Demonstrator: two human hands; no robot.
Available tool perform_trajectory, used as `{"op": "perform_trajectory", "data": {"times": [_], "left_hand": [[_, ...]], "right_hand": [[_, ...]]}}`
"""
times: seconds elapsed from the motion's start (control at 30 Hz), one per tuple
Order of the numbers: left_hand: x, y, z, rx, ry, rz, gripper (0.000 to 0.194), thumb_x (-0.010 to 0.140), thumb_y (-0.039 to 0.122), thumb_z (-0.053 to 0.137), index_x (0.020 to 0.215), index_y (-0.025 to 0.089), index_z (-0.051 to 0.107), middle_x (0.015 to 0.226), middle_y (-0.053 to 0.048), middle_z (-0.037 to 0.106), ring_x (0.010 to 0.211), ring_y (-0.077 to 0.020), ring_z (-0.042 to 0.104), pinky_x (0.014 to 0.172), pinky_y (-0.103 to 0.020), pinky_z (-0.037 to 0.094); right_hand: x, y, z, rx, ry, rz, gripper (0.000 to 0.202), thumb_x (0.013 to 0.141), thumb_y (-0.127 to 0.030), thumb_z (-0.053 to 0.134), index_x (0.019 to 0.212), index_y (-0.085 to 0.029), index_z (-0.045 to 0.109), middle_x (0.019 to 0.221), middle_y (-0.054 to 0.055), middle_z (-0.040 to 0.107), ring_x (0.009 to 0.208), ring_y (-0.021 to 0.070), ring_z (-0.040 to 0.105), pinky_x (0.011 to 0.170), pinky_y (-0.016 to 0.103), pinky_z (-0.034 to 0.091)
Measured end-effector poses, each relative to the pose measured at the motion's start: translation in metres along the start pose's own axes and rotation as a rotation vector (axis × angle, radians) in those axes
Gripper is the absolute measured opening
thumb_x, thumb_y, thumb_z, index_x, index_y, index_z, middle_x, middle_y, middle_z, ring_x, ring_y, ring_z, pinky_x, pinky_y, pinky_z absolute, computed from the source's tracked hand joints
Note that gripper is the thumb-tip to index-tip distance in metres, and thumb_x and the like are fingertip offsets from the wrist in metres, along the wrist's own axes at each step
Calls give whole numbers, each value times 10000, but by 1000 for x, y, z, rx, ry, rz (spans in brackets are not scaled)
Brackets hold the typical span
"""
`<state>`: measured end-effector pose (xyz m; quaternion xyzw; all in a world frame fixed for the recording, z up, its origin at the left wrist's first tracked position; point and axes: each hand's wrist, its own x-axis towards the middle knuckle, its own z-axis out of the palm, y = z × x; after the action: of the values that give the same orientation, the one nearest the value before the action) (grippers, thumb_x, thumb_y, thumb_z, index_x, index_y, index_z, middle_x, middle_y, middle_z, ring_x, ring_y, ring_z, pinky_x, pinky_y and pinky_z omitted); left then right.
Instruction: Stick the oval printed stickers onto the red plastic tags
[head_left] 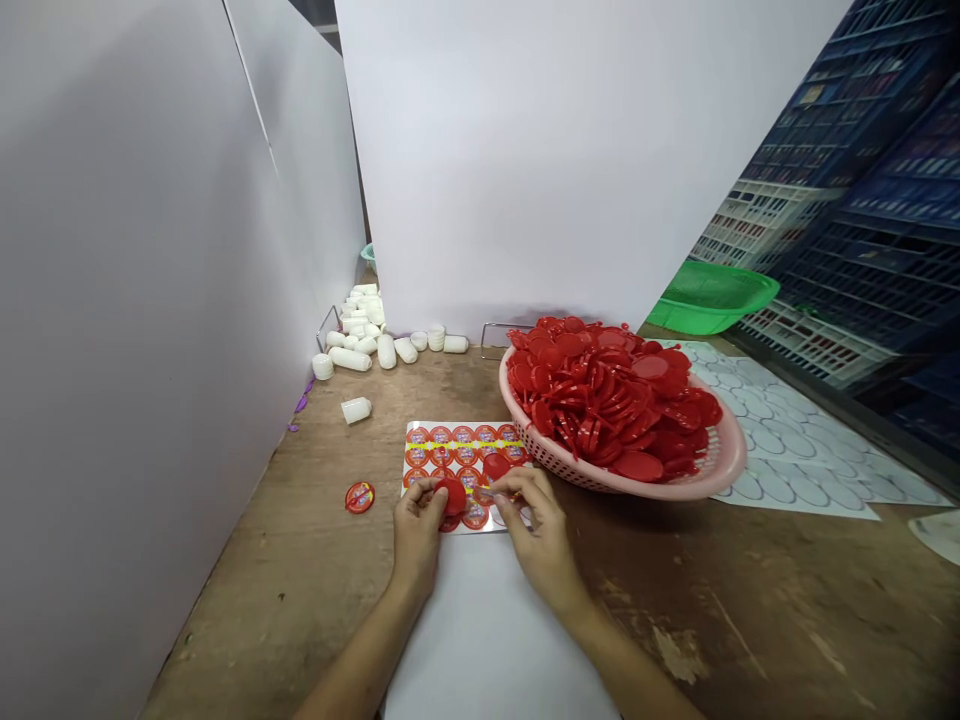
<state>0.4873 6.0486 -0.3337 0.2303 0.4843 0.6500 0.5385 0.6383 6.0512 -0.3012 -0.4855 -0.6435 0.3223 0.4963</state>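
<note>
My left hand (pixel 420 518) pinches a round red plastic disc (pixel 451 497) between thumb and fingers, its flat face turned up. Just to the right, the fingertips of my right hand (pixel 531 510) are closed on a thin, pale, see-through piece (pixel 484 493), too small to tell exactly. Both hands are over a sheet of round red-and-yellow stickers (pixel 464 435), partly hidden by them. Another red disc (pixel 496 465) lies on the sheet near my right fingers. To the left, a red disc bearing a sticker (pixel 360 497) rests on the wooden table.
A pink basket (pixel 731 465) heaped with red plastic discs (pixel 600 385) stands at the right. Several white plastic pieces (pixel 350 359) lie at the back left. White panels (pixel 525 170) wall the table. Used sticker sheets (pixel 780 430), a green basket (pixel 705 315) and stacked crates (pixel 862 260) are farther right.
</note>
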Motion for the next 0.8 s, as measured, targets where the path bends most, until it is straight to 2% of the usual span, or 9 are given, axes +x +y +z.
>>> {"op": "perform_trajectory", "data": {"times": [0.1, 0.17, 0.23, 0.4, 0.5, 0.63, 0.8], "left_hand": [[1, -2, -1, 21, -2, -7, 322, 625, 332, 799, 842, 139, 659, 777, -2, 669, 670, -124, 635, 615, -242, 543], [1, -2, -1, 40, -2, -17, 331, 605, 312, 813, 848, 132, 678, 774, -12, 685, 651, -121, 638, 597, -230, 539], [0, -1, 0, 50, -3, -30, 348, 586, 297, 825, 858, 122, 696, 769, -27, 704, 628, -117, 639, 599, -230, 544], [-1, 2, 3, 20, -37, -112, 441, 560, 337, 847, 922, 115, 728, 811, -61, 738, 664, -161, 681, 655, -302, 590], [-2, 3, 4, 6, -39, -151, 492, 524, 342, 868, 942, 120, 732, 819, -71, 753, 687, -194, 703, 672, -337, 603], [-2, 3, 4, 2, -84, -152, 494, 528, 362, 866, 947, 130, 744, 823, -80, 764, 717, -235, 720, 719, -397, 607], [-1, 1, 1, 20, -102, -146, 443, 567, 359, 841, 950, 154, 753, 855, -84, 768, 791, -279, 730, 731, -422, 606]], "right_hand": [[11, -4, 9, 292, -171, 212, 171, 794, -307, 592, 867, -178, 678, 782, 30, 621, 718, 164, 579, 653, 284, 479], [18, -2, 15, 389, -243, 301, 296, 729, -285, 630, 996, -168, 681, 718, -13, 580, 651, 132, 538, 608, 258, 443], [22, 1, 19, 415, -249, 337, 474, 700, -270, 634, 1161, -159, 628, 682, -45, 531, 624, 114, 503, 612, 255, 421], [26, 10, 23, 328, -195, 342, 626, 691, -272, 590, 1291, -117, 498, 672, -52, 515, 628, 127, 493, 630, 281, 415], [25, 12, 24, 264, -199, 322, 662, 685, -235, 567, 1318, -154, 393, 651, -69, 514, 614, 135, 505, 631, 284, 420], [23, 12, 27, 151, -158, 266, 635, 701, -176, 533, 1283, -213, 281, 640, -84, 522, 599, 144, 532, 633, 289, 436], [20, 14, 31, 29, -116, 178, 562, 725, -130, 495, 1236, -212, 276, 646, -75, 511, 634, 163, 560, 676, 320, 456]]}}
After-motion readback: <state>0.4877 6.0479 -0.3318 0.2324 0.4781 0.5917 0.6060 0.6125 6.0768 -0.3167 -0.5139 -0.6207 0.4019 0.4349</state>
